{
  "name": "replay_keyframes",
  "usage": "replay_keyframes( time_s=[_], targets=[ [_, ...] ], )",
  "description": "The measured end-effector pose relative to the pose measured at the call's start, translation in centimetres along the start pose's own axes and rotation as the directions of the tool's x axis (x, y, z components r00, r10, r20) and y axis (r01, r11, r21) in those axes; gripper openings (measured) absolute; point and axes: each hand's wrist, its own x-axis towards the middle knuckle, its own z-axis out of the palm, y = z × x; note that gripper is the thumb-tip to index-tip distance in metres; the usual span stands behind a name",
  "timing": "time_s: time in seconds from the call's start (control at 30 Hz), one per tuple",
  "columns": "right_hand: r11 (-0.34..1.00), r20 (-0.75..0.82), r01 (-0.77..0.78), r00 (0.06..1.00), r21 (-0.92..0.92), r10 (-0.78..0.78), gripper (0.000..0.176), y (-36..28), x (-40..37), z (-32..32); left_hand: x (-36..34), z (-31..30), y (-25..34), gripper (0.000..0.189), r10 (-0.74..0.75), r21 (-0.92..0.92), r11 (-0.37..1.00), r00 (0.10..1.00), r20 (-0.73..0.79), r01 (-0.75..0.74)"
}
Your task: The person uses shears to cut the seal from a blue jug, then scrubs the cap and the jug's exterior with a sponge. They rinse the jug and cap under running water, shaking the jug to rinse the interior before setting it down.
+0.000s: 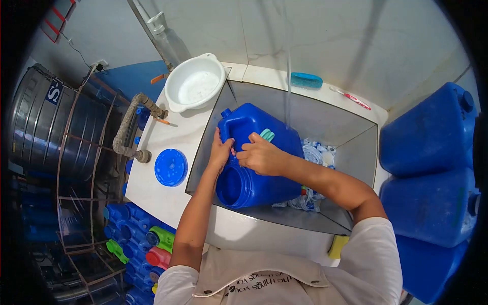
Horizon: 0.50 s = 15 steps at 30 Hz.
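Observation:
A large blue jug (274,178) lies tilted in the grey tiled sink (351,152), its wide round mouth uncovered and facing me. My left hand (220,151) is closed on the jug near its handle. Beside it, my right hand (259,154) is closed in a fist on something light green, perhaps a brush handle, whose end (267,135) sticks out above the fingers. The rest of that object is hidden by the hand. A thin stream of water (288,76) falls behind the jug.
A white basin (195,84) and a blue round lid (171,167) sit on the left counter. A blue brush (306,80) and a red-white toothbrush (356,99) lie on the back ledge. Crumpled plastic (319,154) is in the sink. Blue containers (427,134) stand right; a yellow sponge (338,246) is in front.

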Motion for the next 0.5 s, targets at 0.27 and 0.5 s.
replay_keyframes(
  time_s=[0.27, 0.5],
  targets=[
    [0.995, 0.06, -0.095, 0.994, 0.01, 0.094, 0.008, -1.5, -1.2, -0.9, 0.1, 0.1, -0.3, 0.08, 0.004, -0.066, 0.998, 1.0, 0.0, -0.004],
    [0.998, 0.12, -0.026, 0.992, -0.06, 0.033, 0.009, -3.1, -1.2, -2.9, 0.2, 0.1, -0.4, 0.082, 0.0, -0.066, 0.998, 1.0, -0.005, 0.0]
  ],
)
